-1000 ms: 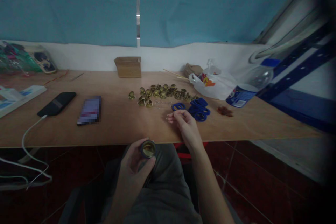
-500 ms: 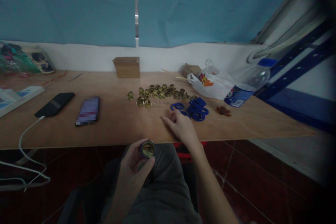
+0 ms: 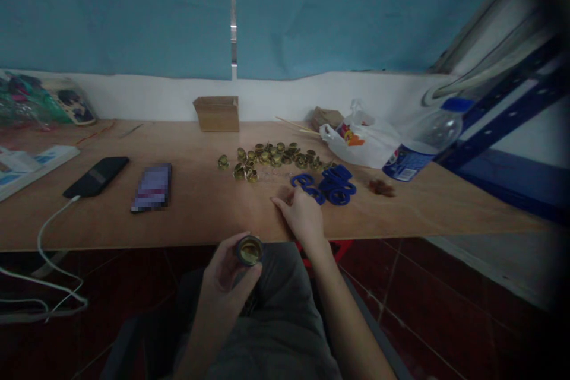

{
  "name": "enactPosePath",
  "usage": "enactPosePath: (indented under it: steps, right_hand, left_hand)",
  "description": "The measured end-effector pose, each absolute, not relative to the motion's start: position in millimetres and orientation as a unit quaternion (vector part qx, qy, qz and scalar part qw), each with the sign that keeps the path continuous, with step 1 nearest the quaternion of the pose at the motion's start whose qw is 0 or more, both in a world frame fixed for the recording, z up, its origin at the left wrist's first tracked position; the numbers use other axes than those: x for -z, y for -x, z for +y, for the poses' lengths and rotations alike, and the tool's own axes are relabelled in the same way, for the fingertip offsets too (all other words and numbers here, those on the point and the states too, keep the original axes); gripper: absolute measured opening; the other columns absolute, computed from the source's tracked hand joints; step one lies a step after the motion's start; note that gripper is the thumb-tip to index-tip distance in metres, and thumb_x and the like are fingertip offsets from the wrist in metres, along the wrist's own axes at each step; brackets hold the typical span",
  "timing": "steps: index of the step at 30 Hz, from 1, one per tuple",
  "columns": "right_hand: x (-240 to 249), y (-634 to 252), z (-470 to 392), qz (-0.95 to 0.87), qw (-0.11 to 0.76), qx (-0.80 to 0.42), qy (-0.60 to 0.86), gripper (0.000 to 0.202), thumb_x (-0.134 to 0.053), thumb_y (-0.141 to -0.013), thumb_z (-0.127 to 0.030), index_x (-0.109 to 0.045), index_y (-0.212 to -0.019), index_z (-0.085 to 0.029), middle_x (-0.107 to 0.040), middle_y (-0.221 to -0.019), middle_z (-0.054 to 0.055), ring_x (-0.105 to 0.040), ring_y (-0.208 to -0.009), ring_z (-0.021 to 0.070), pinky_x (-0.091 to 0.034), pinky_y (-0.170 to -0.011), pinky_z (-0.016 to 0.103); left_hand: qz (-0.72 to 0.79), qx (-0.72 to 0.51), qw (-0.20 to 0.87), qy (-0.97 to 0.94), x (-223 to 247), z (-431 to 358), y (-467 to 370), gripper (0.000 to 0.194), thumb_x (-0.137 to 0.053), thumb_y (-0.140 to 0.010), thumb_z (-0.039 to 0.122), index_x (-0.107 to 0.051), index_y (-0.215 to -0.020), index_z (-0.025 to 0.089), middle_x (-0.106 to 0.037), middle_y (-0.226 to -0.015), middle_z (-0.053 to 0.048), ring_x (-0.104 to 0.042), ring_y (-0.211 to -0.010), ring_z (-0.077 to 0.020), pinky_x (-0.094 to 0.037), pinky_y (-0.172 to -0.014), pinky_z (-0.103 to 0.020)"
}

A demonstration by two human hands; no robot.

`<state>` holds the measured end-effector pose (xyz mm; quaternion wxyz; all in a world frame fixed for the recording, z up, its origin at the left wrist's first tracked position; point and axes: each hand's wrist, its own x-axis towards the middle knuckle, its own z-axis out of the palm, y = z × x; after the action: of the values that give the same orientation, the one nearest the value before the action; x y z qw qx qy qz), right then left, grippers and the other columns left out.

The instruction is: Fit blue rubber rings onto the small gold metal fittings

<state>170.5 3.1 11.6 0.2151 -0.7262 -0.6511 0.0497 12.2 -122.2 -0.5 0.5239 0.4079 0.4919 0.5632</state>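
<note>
My left hand (image 3: 227, 276) is closed around a round brass-coloured fitting (image 3: 250, 251) with a dark ring about its rim, held over my lap just before the table edge. Its open end faces up towards me. My right hand (image 3: 305, 217) rests low on the table, thumb stretched out to the left and apart from the curled fingers; nothing shows in it, though the fingertips are partly hidden. Just beyond it lie loose blue rings (image 3: 303, 180) and a heap of blue rings (image 3: 338, 184). Several brass-coloured fittings (image 3: 276, 158) are scattered farther back.
On the left lie a phone (image 3: 152, 187), a black power bank (image 3: 97, 177) with a white cable, and a power strip (image 3: 40, 169). A cardboard box (image 3: 218, 114) stands at the back. Towards the right are a white plastic bag (image 3: 376, 147) and a tilted bottle (image 3: 407, 160).
My right hand has shifted slightly left and towards me beside the blue rings. My left hand keeps its hold on the fitting, tipped a little. The view has moved slightly.
</note>
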Motion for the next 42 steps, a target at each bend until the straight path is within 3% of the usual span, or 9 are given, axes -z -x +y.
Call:
enactPosePath:
  steps: [16,28,37,42]
  right_hand:
    - [-6.0,-173.0,5.9,-0.654,0.240,-0.013,0.717,0.035,-0.065,-0.080,-0.047,-0.058,-0.087,-0.014,-0.065,-0.091,0.015,-0.062,-0.080,0.0276,-0.043,-0.070,0.036]
    - [-6.7,-168.2,4.6,-0.660,0.244,-0.003,0.711,0.030,-0.064,-0.082,-0.039,-0.057,-0.093,-0.013,-0.064,-0.094,0.016,-0.061,-0.085,0.0280,-0.043,-0.072,0.036]
    - [-2.9,-172.2,5.8,-0.669,0.251,-0.014,0.700,0.027,-0.062,-0.082,-0.043,-0.057,-0.081,-0.016,-0.064,-0.088,0.013,-0.060,-0.080,0.0257,-0.044,-0.071,0.036]
    - [-2.0,-172.4,8.9,-0.678,0.267,-0.020,0.685,0.023,-0.064,-0.081,-0.036,-0.056,-0.087,-0.015,-0.064,-0.093,0.014,-0.060,-0.085,0.0274,-0.044,-0.074,0.036]
  left_hand:
    - [0.480,-0.573,0.526,-0.406,1.5,-121.7,-11.3,0.042,-0.071,-0.073,0.026,-0.061,-0.113,0.020,-0.068,-0.114,-0.009,-0.065,-0.103,-0.0230,-0.049,-0.096,-0.039]
    - [0.482,-0.574,0.520,-0.409,2.5,-122.8,-11.0,0.040,-0.070,-0.073,0.023,-0.061,-0.112,0.021,-0.068,-0.115,-0.009,-0.064,-0.106,-0.0223,-0.050,-0.093,-0.034]
    - [0.484,-0.572,0.519,-0.410,2.3,-122.3,-12.4,0.040,-0.072,-0.071,0.024,-0.063,-0.110,0.020,-0.069,-0.113,-0.009,-0.065,-0.105,-0.0235,-0.051,-0.093,-0.036]
    - [0.486,-0.568,0.521,-0.412,1.7,-122.4,-12.0,0.040,-0.071,-0.071,0.024,-0.062,-0.110,0.020,-0.068,-0.114,-0.009,-0.064,-0.107,-0.0233,-0.050,-0.095,-0.036]
